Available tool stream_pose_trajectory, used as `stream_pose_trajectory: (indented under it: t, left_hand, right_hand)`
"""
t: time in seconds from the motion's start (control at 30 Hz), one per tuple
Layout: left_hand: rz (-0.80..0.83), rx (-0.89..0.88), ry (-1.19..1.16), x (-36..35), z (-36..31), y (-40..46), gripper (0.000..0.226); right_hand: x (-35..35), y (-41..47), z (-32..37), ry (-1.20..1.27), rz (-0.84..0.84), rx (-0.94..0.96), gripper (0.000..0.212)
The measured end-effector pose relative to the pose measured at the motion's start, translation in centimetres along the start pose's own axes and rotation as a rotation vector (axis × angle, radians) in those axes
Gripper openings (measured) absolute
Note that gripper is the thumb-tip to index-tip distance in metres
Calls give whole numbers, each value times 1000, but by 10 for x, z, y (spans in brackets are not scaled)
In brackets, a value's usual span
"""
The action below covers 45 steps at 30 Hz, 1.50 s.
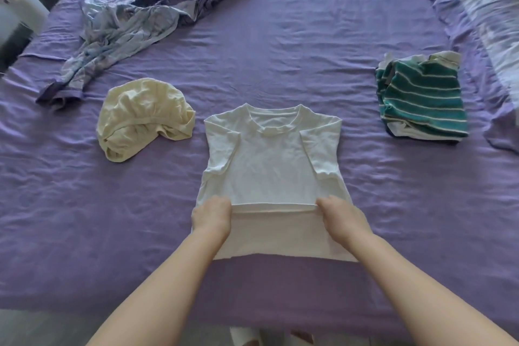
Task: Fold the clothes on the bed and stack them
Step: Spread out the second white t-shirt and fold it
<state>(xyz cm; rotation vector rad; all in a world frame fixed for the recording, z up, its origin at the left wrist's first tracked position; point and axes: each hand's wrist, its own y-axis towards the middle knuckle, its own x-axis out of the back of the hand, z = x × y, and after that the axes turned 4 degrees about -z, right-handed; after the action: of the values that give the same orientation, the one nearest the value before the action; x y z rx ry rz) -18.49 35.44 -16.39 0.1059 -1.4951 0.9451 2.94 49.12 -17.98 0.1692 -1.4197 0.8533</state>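
A white T-shirt lies flat in the middle of the purple bed, neck away from me, both sleeves folded inward. Its bottom hem is lifted and doubled over toward the collar. My left hand grips the hem's left corner and my right hand grips its right corner. A crumpled pale yellow garment sits to the shirt's left. A folded green-and-white striped garment rests on the right, with other folded pieces under it.
A rumpled lilac and purple patterned cloth sprawls across the far left of the bed. Bedding or a pillow fills the far right corner. The bed's near edge runs just in front of me.
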Motion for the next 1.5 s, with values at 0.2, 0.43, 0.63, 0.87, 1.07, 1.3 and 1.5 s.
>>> stream_pose_trajectory:
  t: [0.2,0.43,0.63,0.87,1.07,1.3,1.5]
  left_hand:
    - [-156,-88,-75,36,13,61,37]
    - [-148,-299,-196,78,38,148,46]
    - [-174,-332,-301,85,47,218,34]
    - [-225,-245,-463,93,41,275,22]
    - [-289,-205,-427,91,43,296,22]
    - [-452,-349,-411,79,3,275,14]
    - [-315,-209,-534,71,-15,285,15]
  right_hand:
    - [27,45,-12,12,-153,-121,16]
    - [68,123,-21,285,-213,-153,18]
    - [78,180,-27,391,-250,-254,17]
    - [75,226,-38,498,-342,-335,14]
    - [76,249,-44,527,-363,-332,14]
    - [57,256,-11,250,-417,39,12]
    - [46,277,-5,358,-317,-54,15]
